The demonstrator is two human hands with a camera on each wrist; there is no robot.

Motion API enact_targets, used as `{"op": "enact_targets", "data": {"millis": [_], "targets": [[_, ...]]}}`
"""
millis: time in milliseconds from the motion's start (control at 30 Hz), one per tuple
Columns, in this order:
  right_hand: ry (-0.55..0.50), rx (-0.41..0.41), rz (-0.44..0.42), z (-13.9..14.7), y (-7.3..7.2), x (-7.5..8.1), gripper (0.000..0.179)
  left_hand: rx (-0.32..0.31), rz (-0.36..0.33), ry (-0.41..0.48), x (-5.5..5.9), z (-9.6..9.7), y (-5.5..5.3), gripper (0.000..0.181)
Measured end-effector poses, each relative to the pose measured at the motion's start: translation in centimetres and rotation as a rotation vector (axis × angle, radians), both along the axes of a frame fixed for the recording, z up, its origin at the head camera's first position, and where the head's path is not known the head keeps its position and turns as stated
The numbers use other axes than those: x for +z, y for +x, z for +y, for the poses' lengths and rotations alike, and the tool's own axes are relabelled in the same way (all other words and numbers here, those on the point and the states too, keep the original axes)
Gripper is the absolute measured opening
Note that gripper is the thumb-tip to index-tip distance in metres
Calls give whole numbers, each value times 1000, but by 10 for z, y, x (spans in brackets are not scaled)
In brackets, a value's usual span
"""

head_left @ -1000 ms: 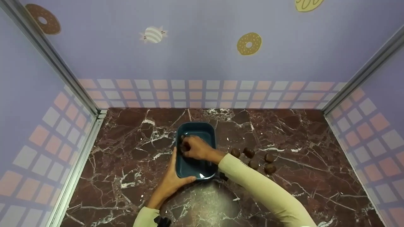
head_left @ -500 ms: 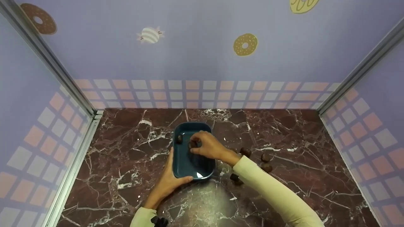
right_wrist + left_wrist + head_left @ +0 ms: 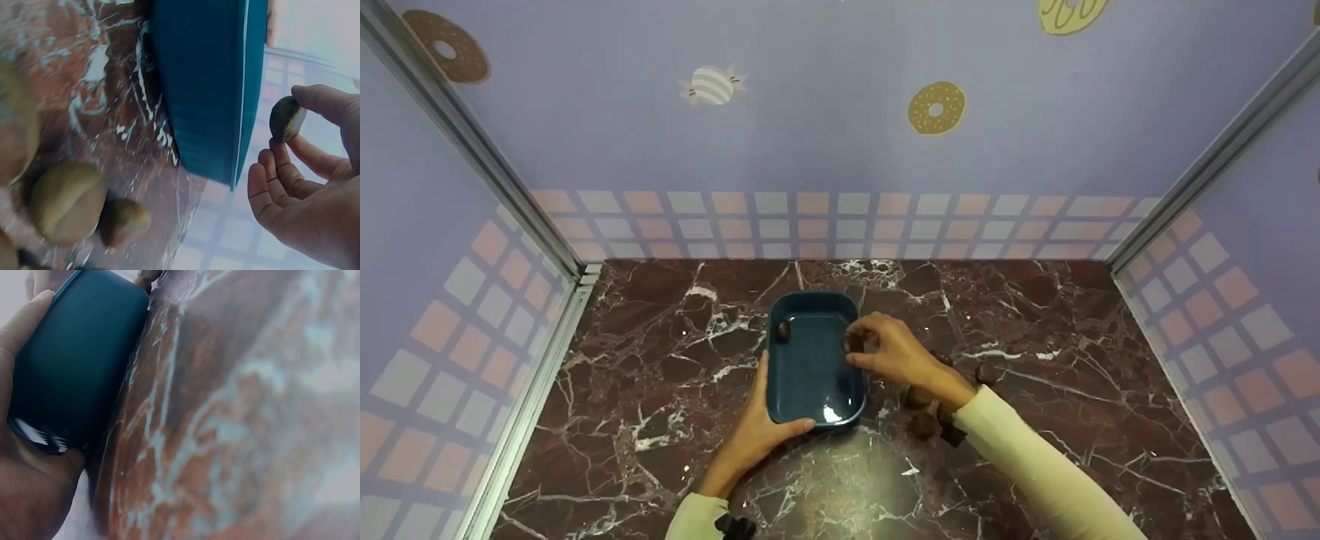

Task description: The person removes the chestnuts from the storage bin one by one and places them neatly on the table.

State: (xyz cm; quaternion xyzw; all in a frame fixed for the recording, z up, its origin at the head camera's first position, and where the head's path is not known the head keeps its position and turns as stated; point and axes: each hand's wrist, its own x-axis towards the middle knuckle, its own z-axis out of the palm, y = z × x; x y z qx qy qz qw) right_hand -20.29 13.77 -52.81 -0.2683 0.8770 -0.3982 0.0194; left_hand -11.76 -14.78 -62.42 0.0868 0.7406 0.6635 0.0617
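My left hand (image 3: 761,420) grips the near left corner of a deep blue-green rectangular dish (image 3: 814,375), its thumb on the near rim and its fingers along the left side. Inside the dish, by the left wall, lies one brown chestnut (image 3: 784,331). Just over the right rim, my right hand (image 3: 896,352) pinches another chestnut (image 3: 287,119) between thumb and fingertips. The right wrist view shows this chestnut raised above the dish's edge. In the left wrist view the dish's outer side hides what is inside.
Several loose chestnuts (image 3: 921,426) lie on the dark red marble-patterned tabletop right of the dish, partly under my right forearm. A patterned lilac wall (image 3: 825,150) stands behind, with side panels left and right.
My right hand has moved rightward from the dish's left side to above its right rim, carrying a chestnut. One chestnut has come into sight in the dish. The left hand keeps its grip.
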Motion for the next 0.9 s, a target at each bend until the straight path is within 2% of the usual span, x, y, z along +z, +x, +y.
{"op": "enact_targets", "data": {"millis": [233,533,900], "targets": [[-38,-53,32,30,9,-6,36,24,-9,-51,-2,-2,2,144],[-72,-144,-5,63,26,-17,35,35,1,-78,-2,-2,2,144],[-65,-223,5,97,58,-29,36,22,-9,-84,0,-1,1,143]]}}
